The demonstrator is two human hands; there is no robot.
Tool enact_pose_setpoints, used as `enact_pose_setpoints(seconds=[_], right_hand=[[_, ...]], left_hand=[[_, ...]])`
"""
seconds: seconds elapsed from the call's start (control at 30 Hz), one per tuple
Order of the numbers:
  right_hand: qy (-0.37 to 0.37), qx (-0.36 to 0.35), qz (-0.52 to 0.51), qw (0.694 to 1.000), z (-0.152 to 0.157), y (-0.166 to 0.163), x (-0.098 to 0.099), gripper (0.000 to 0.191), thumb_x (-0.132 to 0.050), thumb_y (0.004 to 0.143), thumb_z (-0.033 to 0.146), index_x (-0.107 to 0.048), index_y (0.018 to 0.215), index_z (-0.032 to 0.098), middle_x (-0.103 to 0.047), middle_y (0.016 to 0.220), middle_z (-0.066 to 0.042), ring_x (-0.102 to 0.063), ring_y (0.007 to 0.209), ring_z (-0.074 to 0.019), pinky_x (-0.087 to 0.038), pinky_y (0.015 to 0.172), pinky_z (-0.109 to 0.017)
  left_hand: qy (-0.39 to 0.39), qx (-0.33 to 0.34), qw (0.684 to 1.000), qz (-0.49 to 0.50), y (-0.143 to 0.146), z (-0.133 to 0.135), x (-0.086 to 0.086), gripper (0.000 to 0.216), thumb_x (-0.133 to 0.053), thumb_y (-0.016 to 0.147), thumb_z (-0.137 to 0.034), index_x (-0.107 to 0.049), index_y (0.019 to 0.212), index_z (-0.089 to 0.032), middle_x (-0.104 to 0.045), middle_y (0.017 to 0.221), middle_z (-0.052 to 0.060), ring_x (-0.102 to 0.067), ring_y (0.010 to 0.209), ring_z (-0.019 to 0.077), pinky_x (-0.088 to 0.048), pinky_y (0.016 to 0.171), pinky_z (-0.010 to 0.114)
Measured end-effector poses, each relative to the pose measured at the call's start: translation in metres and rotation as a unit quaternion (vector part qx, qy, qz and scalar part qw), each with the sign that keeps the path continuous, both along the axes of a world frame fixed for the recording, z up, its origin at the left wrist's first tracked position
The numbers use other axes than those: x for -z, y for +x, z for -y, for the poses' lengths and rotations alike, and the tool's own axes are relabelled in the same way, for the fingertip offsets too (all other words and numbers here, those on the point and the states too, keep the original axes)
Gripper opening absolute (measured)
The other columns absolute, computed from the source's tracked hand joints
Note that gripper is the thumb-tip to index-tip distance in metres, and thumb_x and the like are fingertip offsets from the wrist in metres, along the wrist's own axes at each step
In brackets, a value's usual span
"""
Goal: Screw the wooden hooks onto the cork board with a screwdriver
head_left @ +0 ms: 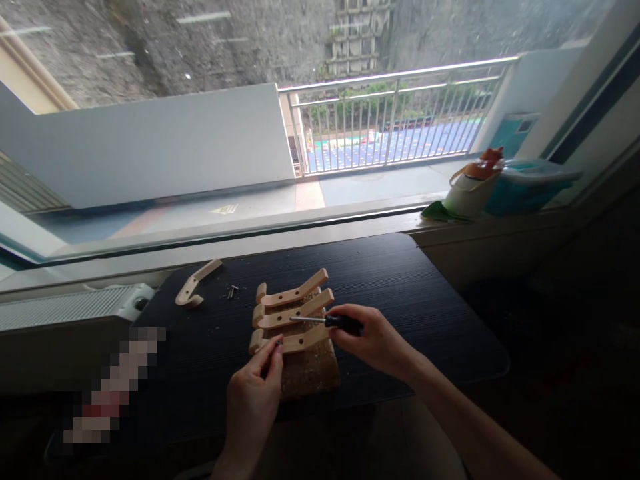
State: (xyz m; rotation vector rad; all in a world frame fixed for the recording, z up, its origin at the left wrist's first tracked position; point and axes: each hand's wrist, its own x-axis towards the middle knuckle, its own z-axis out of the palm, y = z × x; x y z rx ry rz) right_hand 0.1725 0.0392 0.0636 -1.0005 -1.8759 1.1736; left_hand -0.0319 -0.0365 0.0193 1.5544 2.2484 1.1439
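My right hand (373, 337) grips a screwdriver (345, 324) by its black handle. Its thin metal shaft points left, with the tip over the middle wooden hook. Three pale curved wooden hooks lie side by side across a rough wooden block (310, 373): a far hook (289, 295), a middle hook (289, 317) and a near hook (293, 343), each with dark holes. The fingers of my left hand (257, 387) are pinched at the left hole of the near hook; whatever small thing sits between the fingertips is too small to name.
Another wooden hook (189, 288) lies apart at the left of the black table (380, 280), near several loose screws (232, 291). A radiator (75, 307) stands left of the table. On the windowsill are a teal container (525, 190) and a white container (467, 193).
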Motion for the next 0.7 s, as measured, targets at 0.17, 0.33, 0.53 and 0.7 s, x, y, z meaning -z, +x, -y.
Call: enact_pose_setpoints(seconds=[0.17, 0.33, 0.53, 0.7], right_hand=[[0.021, -0.001, 0.0, 1.0, 0.0, -0.001, 0.0, 0.027, -0.058, 0.075, 0.02, -0.068, 0.099, 0.014, -0.07, 0.088, -0.004, -0.062, 0.076, -0.0145, -0.048, 0.069, -0.024], [0.018, -0.007, 0.007, 1.0, 0.001, 0.003, 0.002, 0.026, -0.057, 0.076, 0.02, -0.067, 0.1, 0.014, -0.07, 0.088, -0.004, -0.062, 0.076, -0.0136, -0.047, 0.069, -0.023], [0.015, -0.002, 0.014, 1.0, -0.001, 0.002, 0.004, 0.025, -0.056, 0.079, 0.023, -0.067, 0.1, 0.015, -0.07, 0.089, -0.004, -0.062, 0.078, -0.0148, -0.047, 0.071, -0.025], [0.004, -0.002, 0.012, 1.0, -0.002, 0.001, 0.001, 0.027, -0.056, 0.082, 0.028, -0.066, 0.103, 0.015, -0.07, 0.096, -0.005, -0.063, 0.087, -0.0179, -0.049, 0.077, -0.028]], left_hand=[[-0.005, -0.002, 1.0, -0.002, 0.003, 0.004, -0.005, 0.042, -0.052, 0.079, -0.045, -0.069, 0.105, -0.018, -0.071, 0.065, 0.0, -0.067, 0.06, 0.0152, -0.052, 0.058, 0.021], [0.038, 0.017, 0.998, -0.037, 0.004, 0.02, -0.014, 0.043, -0.053, 0.079, -0.048, -0.068, 0.106, -0.017, -0.065, 0.06, -0.003, -0.061, 0.055, 0.0114, -0.049, 0.057, 0.019], [0.149, 0.049, 0.977, -0.145, -0.015, 0.019, -0.037, 0.024, -0.057, 0.08, -0.033, -0.067, 0.1, -0.023, -0.067, 0.09, 0.004, -0.062, 0.085, 0.0175, -0.048, 0.084, 0.031], [0.095, 0.103, 0.989, -0.055, -0.025, -0.002, -0.033, 0.043, -0.059, 0.077, -0.032, -0.053, 0.118, -0.023, -0.059, 0.119, 0.007, -0.056, 0.108, 0.0209, -0.044, 0.097, 0.038]])
